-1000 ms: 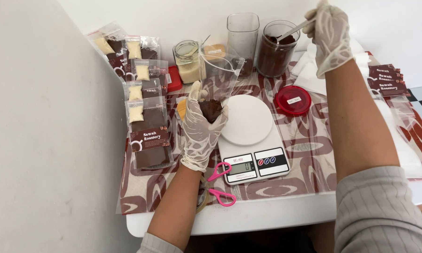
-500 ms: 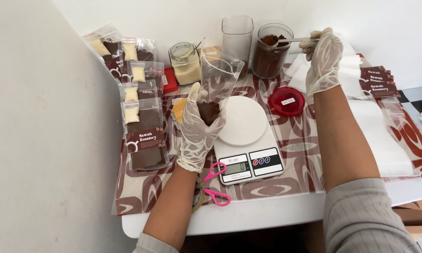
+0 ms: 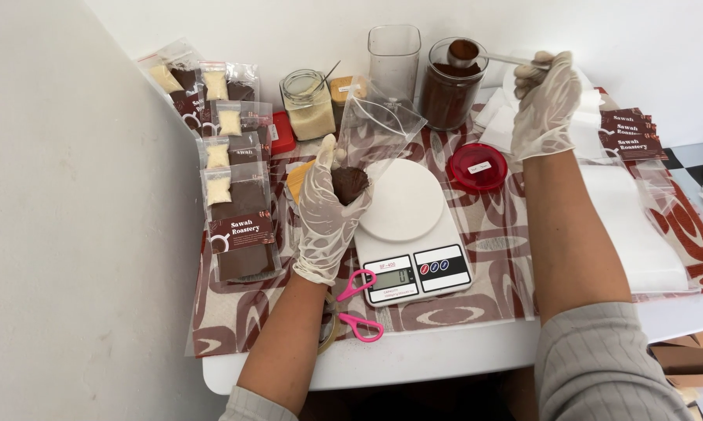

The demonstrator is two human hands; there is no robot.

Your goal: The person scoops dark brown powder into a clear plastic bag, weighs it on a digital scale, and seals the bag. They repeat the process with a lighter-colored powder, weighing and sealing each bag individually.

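Note:
My gloved left hand [image 3: 329,214] holds a clear plastic bag [image 3: 375,136] upright beside the white kitchen scale [image 3: 410,234]. Brown powder sits in the bag's bottom corner, inside my grip. My gloved right hand [image 3: 546,101] holds the handle of a metal spoon [image 3: 464,53] heaped with brown powder. The spoon hovers over the mouth of a glass jar of brown powder [image 3: 449,90] at the back of the table. The jar's red lid [image 3: 477,167] lies flat to the right of the scale's round plate.
Filled sealed packets [image 3: 234,195] lie in a column along the left, by the wall. An empty clear container [image 3: 394,58] and a jar of pale granules [image 3: 308,105] stand at the back. Pink scissors [image 3: 357,304] lie near the front edge. Labels and flat bags [image 3: 628,140] lie right.
My right hand has drawn the spoon up out of the brown powder jar, now loaded and level above its rim. My left hand keeps the bag in the same place.

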